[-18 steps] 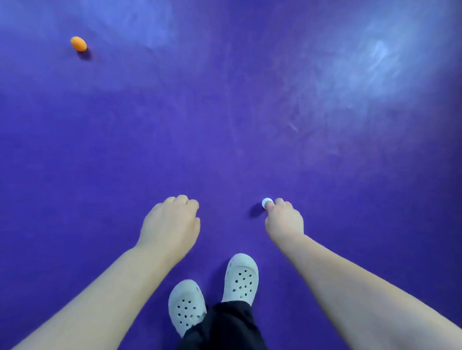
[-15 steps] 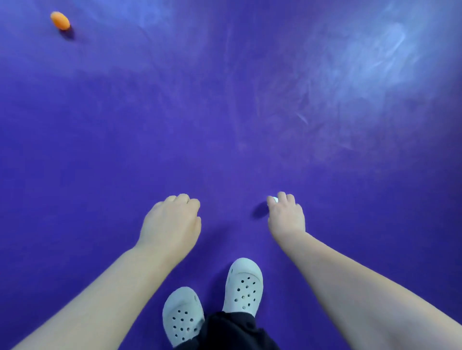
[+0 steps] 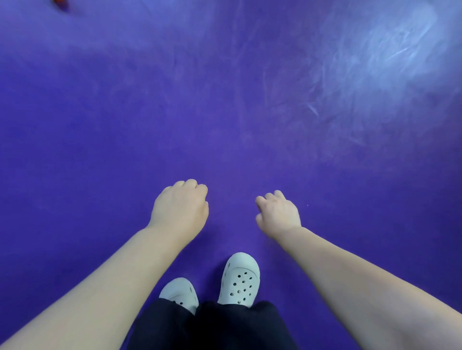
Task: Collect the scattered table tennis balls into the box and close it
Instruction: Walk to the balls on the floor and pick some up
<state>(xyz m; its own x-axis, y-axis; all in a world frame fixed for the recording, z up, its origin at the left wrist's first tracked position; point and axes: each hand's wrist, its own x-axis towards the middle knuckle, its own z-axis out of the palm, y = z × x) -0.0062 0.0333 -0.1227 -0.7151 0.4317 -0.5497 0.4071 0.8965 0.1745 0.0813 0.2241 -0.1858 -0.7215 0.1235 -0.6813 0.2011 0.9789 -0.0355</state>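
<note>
Low over the purple floor (image 3: 225, 112) both bare hands hang palm down, set apart from each other, just beyond the feet. The left hand (image 3: 181, 207) is balled, its fingers tucked under so only the knuckles and the back show; whether anything sits inside it cannot be told. The right hand (image 3: 278, 213) is also clenched, fingers folded beneath the palm and the thumb drawn in toward the left, and what it grasps, if anything, is hidden. Far off at the top left edge a sliver of an orange table tennis ball (image 3: 59, 1) lies on the floor, mostly cut off by the frame, well apart from both hands. Near the bottom, two white clogs (image 3: 240, 277) stand side by side under dark trousers (image 3: 212, 324). Pale glare (image 3: 400, 45) washes the floor at far right.
</note>
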